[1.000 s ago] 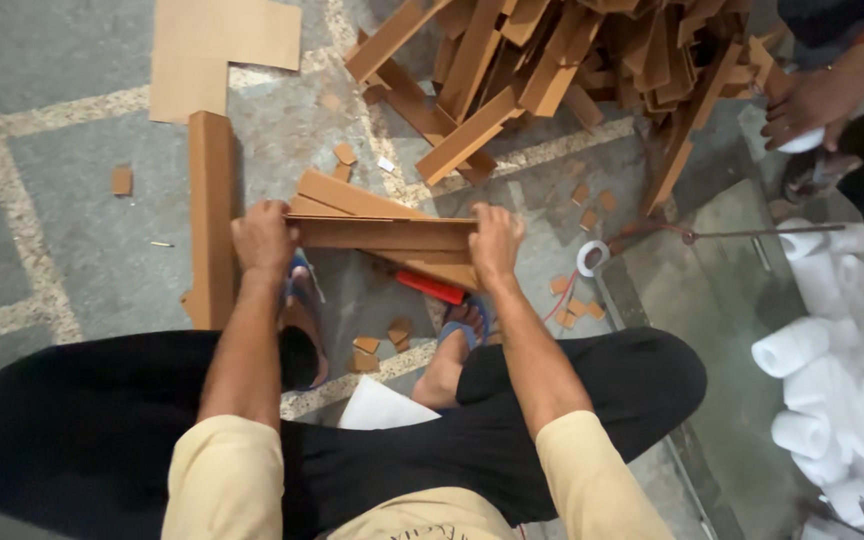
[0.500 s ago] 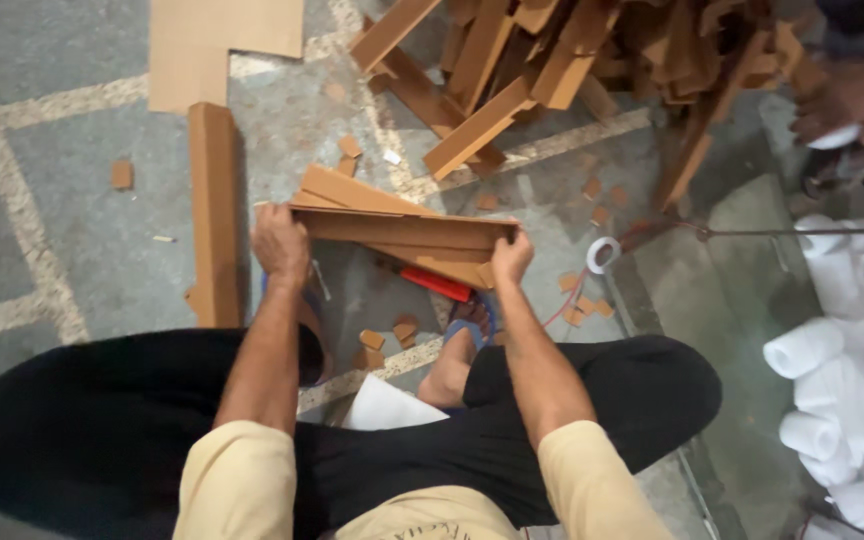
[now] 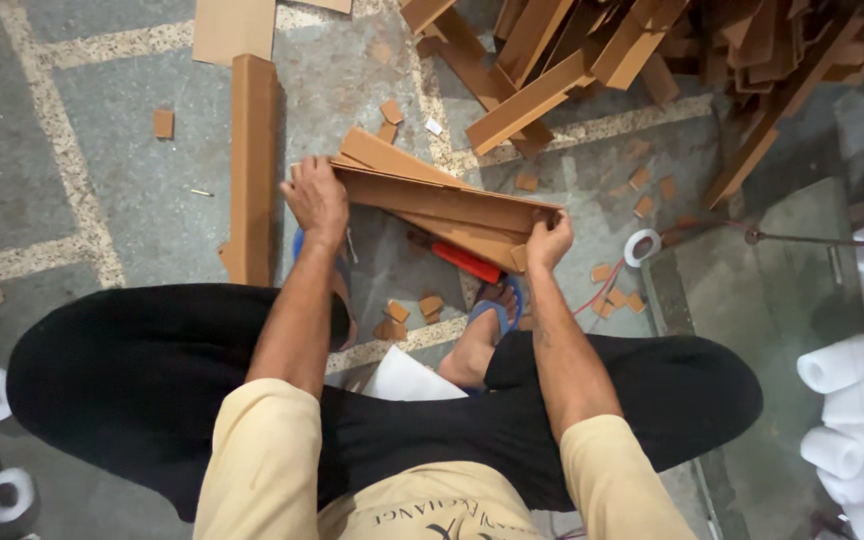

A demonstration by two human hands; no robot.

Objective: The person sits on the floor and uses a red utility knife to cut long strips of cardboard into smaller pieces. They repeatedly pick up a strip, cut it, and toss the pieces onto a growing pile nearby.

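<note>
Sitting cross-legged on the stone floor, w/ a big heap of brown cardboard strips lying well ahead of me. An upright L-shaped cardboard piece lies just left of my work. Long folded cardboard channel spans betw. both hands, above my feet. My left hand is closed over its left end; my right hand pinches its right end. A red tool lies under it; tape roll sits near, to the right.

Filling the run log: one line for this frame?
left hand: grips strip end | right hand: grips other end | red tool: floor, beneath
</note>
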